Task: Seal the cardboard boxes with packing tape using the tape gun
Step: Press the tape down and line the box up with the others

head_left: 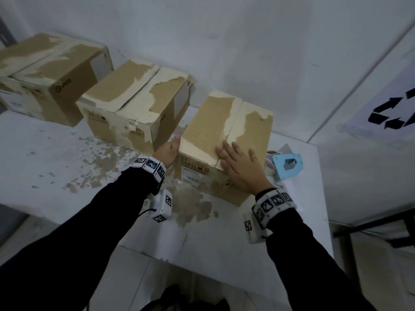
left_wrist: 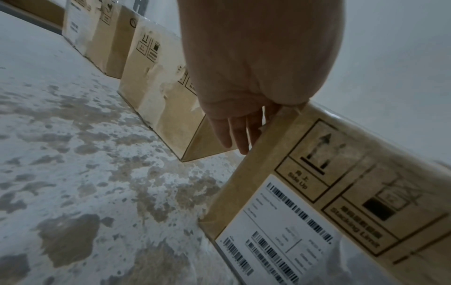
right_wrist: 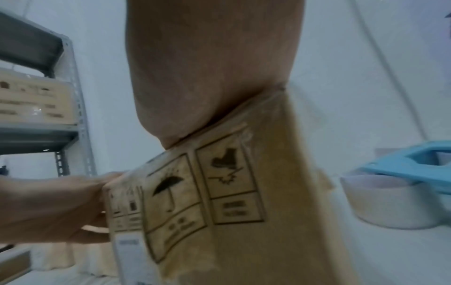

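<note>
At the right end of a row of three on the white table [head_left: 56,153], the nearest cardboard box [head_left: 224,131] stands with its two top flaps folded shut, their seam running away from the person with no tape across it that can be made out; what the box contains is hidden. The right hand [head_left: 241,167] lies flat on top at the near edge, fingers spread and straight, palm down over the seam and the right flap. The left hand [head_left: 167,151] is laid against the box's left side wall, with the thumb reaching up to the top corner; the left wrist view shows its fingers [left_wrist: 234,133] straight and pointing down along that wall, so neither hand curls round anything. Just beside the box on its right, on the table, lies the blue tape gun [head_left: 288,164] with its pale roll of tape [right_wrist: 380,202], untouched by either hand. To the left stands the middle box [head_left: 137,104], flaps shut with a slight gap at the seam, and beyond it the far box [head_left: 51,77], likewise closed; both show torn, whitish patches on their tops. The tabletop in front of them is blotched brown. A recycling sign [head_left: 390,111] hangs on the wall at right.
</note>
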